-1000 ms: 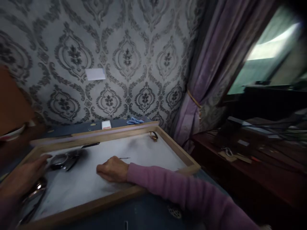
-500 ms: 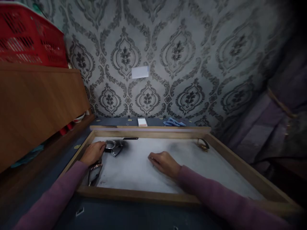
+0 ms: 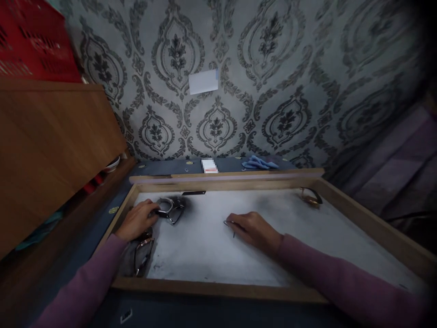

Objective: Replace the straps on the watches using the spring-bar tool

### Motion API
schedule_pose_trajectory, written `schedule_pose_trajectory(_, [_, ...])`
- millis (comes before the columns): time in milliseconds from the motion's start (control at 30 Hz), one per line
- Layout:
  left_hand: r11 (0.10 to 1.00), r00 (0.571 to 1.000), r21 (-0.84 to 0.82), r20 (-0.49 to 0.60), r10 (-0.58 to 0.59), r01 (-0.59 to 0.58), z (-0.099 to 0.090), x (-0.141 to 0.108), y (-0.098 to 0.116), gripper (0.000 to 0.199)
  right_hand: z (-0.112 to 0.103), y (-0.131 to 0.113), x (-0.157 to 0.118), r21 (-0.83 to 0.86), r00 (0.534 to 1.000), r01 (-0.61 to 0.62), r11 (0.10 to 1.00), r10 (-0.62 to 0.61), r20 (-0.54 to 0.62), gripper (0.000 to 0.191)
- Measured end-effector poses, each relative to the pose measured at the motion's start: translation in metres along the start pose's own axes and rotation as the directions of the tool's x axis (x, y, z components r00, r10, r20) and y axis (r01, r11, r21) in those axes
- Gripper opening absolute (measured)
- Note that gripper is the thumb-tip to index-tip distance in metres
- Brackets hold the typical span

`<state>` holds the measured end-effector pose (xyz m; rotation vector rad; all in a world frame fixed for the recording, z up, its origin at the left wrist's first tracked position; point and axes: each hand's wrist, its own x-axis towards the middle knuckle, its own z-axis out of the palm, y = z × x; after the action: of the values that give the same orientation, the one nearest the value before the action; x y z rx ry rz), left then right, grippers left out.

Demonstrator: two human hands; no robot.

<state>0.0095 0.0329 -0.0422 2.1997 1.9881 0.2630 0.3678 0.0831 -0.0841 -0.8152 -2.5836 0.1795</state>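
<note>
A wooden-framed tray (image 3: pixel 218 288) with a whitish bottom lies in front of me. At its left side, my left hand (image 3: pixel 138 220) has its fingers closed at the edge of a dark and silvery pair of glasses (image 3: pixel 166 207). Another pair of glasses (image 3: pixel 143 253) rests just below that hand. Near the middle, my right hand (image 3: pixel 252 229) pinches a small, thin dark item (image 3: pixel 226 222) that I cannot make out. Brown-tinted glasses (image 3: pixel 311 197) lie in the back right corner. A dark flat strip (image 3: pixel 193 193) sits along the back edge.
Behind the tray are a blue cloth (image 3: pixel 260 162) and a small white stack (image 3: pixel 209 165). A wooden cabinet (image 3: pixel 58 150) stands at the left with a red basket (image 3: pixel 37 45) on top. A white paper (image 3: pixel 203 82) is on the patterned wall.
The view has shifted and come closer to the tray. More of the thin item now shows at my right fingertips. My left hand remains by the glasses.
</note>
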Motion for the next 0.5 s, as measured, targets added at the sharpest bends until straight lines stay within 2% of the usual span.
schedule_pose_trajectory(167, [0.999,0.999,-0.028,-0.030,-0.023,0.022,-0.001,-0.001,-0.002,0.024,0.001,-0.001,0.002,0.018,1.000,0.006,1.000,-0.006,0.015,0.031])
schedule_pose_trajectory(300, [1.000,0.997,-0.018,-0.078,0.002,-0.004,-0.004,-0.004,0.006,0.027,0.001,-0.002,0.002,0.026,1.000,0.004,1.000,-0.004,0.003,0.027])
schedule_pose_trajectory(333, [0.999,0.994,0.001,-0.105,0.042,-0.042,-0.004,-0.005,0.010,0.030,0.000,-0.002,0.001,0.029,1.000,0.006,1.000,-0.006,0.000,0.027])
schedule_pose_trajectory(400, [0.980,0.972,0.072,-0.134,0.192,-0.184,-0.003,-0.006,0.020,0.032,0.001,-0.002,0.000,0.038,1.000,0.008,0.999,-0.008,-0.002,0.026])
schedule_pose_trajectory(500, [0.901,0.913,0.184,-0.040,0.406,-0.393,0.001,-0.006,0.038,0.022,0.001,-0.004,-0.002,0.069,1.000,-0.007,0.998,0.007,-0.005,0.027])
